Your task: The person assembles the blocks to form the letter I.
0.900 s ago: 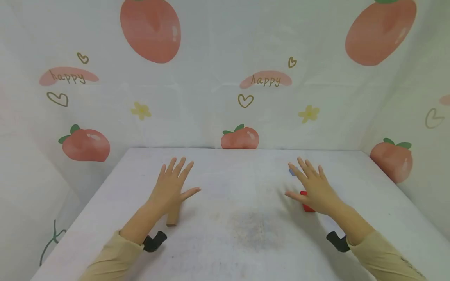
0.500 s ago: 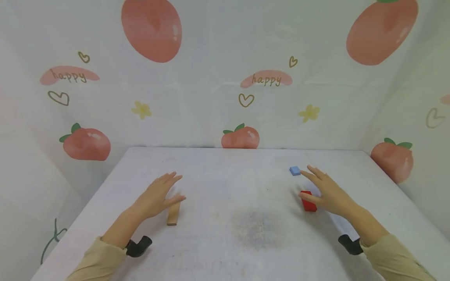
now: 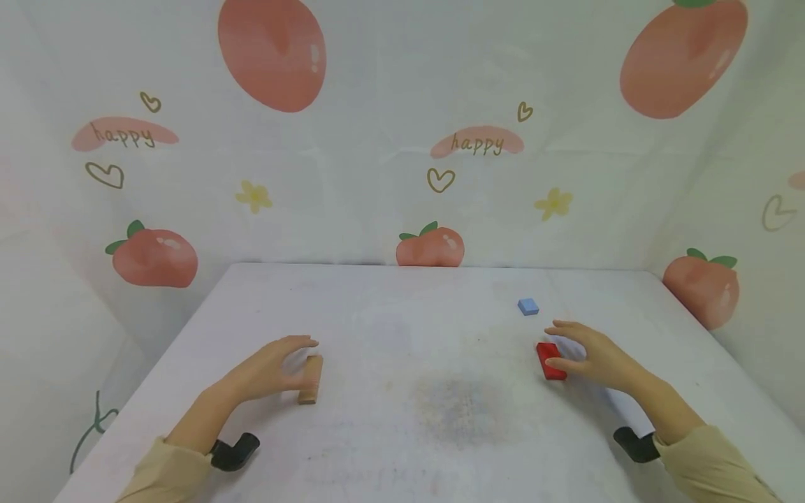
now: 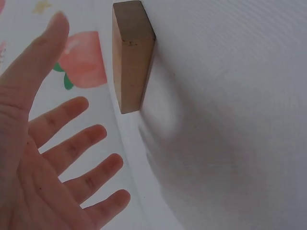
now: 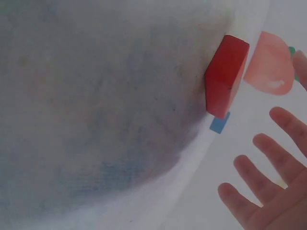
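Observation:
On the left of the white table point(image 3: 390, 328) lies a plain wooden block point(image 3: 314, 366), long and narrow. My left hand point(image 3: 267, 370) hovers beside it, thumb crossing in front of it in the head view. Fingers spread, the hand is apart from the wooden block point(image 4: 132, 62) in the left wrist view. A red block point(image 3: 549, 353) with slanted faces lies on the right side. Close to its right is my right hand point(image 3: 597, 356), fingers loosely bent and thumb overlapping it in the head view. The right wrist view shows a gap between the fingers and the red block point(image 5: 225, 76).
A small flat blue block point(image 3: 528, 307) lies behind the red one. Behind the table hangs a white curtain point(image 3: 377, 140) printed with peaches. Black straps point(image 3: 235, 453) show at both wrists. A dark green string point(image 3: 96, 423) hangs at the left edge.
Both hands have come down toward the table beside the blocks, the left drawing leftward and the right rightward. Their spread fingers have turned inward, and the blue block is now uncovered. The blocks stay put.

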`<state>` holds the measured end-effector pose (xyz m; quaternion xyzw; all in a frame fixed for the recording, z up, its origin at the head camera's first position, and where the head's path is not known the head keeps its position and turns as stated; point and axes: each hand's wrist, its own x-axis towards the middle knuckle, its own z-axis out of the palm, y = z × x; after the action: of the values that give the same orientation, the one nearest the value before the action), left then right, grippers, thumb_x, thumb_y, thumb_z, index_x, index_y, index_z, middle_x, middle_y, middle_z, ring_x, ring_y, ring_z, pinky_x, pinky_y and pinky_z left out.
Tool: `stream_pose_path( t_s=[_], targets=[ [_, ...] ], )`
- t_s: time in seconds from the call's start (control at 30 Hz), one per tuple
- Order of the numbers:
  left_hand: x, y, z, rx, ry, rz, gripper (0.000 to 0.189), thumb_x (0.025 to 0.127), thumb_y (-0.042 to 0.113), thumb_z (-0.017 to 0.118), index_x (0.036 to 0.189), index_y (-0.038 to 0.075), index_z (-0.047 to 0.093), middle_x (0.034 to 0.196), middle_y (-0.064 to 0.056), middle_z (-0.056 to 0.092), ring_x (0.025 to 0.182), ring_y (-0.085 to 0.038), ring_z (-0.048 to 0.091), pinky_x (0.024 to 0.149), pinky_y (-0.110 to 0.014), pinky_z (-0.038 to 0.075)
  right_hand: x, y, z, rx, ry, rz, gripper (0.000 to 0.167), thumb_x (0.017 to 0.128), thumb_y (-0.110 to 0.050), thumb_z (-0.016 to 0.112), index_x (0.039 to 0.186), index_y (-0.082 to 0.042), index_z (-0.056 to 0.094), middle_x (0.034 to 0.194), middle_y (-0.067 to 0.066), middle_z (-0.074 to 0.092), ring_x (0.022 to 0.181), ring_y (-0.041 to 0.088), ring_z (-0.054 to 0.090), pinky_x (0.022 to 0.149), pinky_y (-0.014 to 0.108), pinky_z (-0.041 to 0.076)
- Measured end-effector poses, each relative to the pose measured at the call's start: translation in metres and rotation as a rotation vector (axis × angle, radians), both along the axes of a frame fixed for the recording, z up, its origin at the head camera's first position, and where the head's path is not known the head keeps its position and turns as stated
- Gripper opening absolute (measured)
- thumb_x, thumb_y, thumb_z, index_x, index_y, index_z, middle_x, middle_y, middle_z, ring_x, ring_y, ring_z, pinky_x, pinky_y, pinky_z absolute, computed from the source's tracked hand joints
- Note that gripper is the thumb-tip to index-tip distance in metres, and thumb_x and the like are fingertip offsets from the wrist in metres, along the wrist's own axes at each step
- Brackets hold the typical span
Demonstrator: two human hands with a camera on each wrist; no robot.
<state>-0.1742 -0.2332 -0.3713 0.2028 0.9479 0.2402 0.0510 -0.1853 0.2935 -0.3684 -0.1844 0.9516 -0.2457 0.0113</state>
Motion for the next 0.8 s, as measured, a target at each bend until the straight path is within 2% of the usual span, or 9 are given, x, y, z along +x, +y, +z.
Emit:
stream_pose_path(
  t_s=[0.17, 0.33, 0.53, 0.8],
  targets=[
    [0.001, -0.004, -0.004, 0.03, -0.005, -0.026, 0.074, 0.068, 0.045, 0.078, 0.127, 0.006, 0.055, 0.136, -0.024, 0.049, 0.128, -0.046, 0.041, 0.103, -0.059, 0.033, -0.001, 0.004, -0.006, -0.026, -0.005, 0.019, 0.053, 0.079, -0.025, 0.073, 0.124, -0.002, 0.057, 0.133, 0.028, 0.048, 0.125, 0.049, 0.038, 0.095, 0.068, 0.034],
    [0.002, -0.007, -0.007, 0.04, 0.009, -0.063, 0.079, 0.065, 0.045, 0.081, 0.128, 0.006, 0.054, 0.134, -0.022, 0.052, 0.126, -0.045, 0.044, 0.102, -0.058, 0.035, -0.001, 0.004, -0.01, -0.02, -0.011, 0.006, 0.055, 0.078, -0.027, 0.073, 0.123, -0.001, 0.057, 0.132, 0.027, 0.05, 0.123, 0.049, 0.041, 0.094, 0.066, 0.038],
    [0.004, -0.01, -0.009, 0.05, 0.017, -0.111, 0.077, 0.063, 0.042, 0.082, 0.126, 0.007, 0.056, 0.132, -0.019, 0.054, 0.124, -0.044, 0.046, 0.101, -0.058, 0.036, -0.001, 0.006, -0.013, -0.009, -0.012, -0.003, 0.059, 0.077, -0.029, 0.074, 0.125, 0.001, 0.055, 0.13, 0.026, 0.052, 0.121, 0.047, 0.044, 0.09, 0.062, 0.043],
    [0.003, -0.012, -0.009, 0.018, -0.002, -0.129, 0.074, 0.065, 0.044, 0.081, 0.126, 0.01, 0.058, 0.132, -0.02, 0.054, 0.125, -0.044, 0.045, 0.101, -0.059, 0.036, -0.001, 0.008, -0.016, -0.008, -0.015, 0.003, 0.053, 0.076, -0.028, 0.074, 0.121, -0.004, 0.059, 0.129, 0.025, 0.053, 0.12, 0.048, 0.045, 0.089, 0.062, 0.044]
  ],
)
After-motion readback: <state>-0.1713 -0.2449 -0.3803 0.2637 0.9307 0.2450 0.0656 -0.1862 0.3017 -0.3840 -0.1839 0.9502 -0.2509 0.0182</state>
